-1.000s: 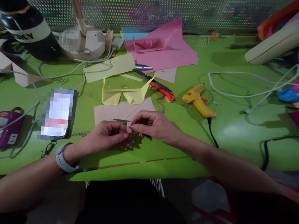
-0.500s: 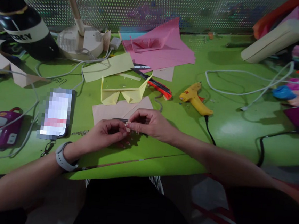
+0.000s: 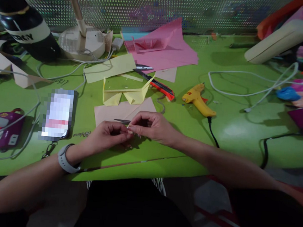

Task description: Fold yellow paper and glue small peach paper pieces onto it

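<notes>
Paper piece (image 3: 130,132): while our left hand (image 3: 109,137) and right hand (image 3: 152,127) meet over the tabletop (image 3: 233,117), it sits between their fingertips, mostly hidden.
Left fingers: we pinch its near side, thumb against curled fingers.
Right fingers: thumb and forefinger pinch its upper edge, their tips close together.
Dark blade (image 3: 121,120): just beyond our fingers; we cannot tell whether either hand grips it.
Beige sheet (image 3: 103,113): flat, just past our hands.
Yellow folded paper (image 3: 128,96): farther off, apart from our fingers.
</notes>
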A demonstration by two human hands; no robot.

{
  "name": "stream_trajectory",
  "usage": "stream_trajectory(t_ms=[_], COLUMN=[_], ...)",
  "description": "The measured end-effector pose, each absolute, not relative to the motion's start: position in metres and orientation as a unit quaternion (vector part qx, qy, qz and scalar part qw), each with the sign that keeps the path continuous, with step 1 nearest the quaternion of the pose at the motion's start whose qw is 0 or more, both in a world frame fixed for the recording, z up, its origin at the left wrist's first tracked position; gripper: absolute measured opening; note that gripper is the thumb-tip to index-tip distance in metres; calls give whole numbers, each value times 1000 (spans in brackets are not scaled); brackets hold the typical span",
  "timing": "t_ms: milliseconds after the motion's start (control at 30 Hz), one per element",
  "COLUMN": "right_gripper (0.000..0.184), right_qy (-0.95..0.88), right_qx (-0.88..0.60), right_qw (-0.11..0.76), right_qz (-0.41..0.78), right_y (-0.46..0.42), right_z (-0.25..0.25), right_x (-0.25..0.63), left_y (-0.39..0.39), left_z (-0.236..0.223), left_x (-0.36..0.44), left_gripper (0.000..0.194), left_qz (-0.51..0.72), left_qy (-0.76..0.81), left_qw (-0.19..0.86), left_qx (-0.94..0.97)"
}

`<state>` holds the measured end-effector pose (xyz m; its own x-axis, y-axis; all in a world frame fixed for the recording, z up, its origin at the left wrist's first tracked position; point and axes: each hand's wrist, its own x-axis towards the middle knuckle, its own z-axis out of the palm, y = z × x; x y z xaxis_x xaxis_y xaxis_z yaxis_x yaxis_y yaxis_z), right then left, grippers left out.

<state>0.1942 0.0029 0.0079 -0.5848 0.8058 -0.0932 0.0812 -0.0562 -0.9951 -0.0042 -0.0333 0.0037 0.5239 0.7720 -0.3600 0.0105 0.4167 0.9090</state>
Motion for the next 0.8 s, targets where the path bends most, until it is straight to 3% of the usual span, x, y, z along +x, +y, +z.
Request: stream_trajectory(t_ms=[800], right_gripper=[15], right_qy=[-612], right_qx=[-336], right_qw=[283], right_qz=[658], right_y=[3], right_z=[2], right_x=[196], left_y=[-33], left_z=[3], left_x=[-4], left_gripper=[17], left_qz=[272], left_qy=[424], left_qw=[712], left_qx=[489])
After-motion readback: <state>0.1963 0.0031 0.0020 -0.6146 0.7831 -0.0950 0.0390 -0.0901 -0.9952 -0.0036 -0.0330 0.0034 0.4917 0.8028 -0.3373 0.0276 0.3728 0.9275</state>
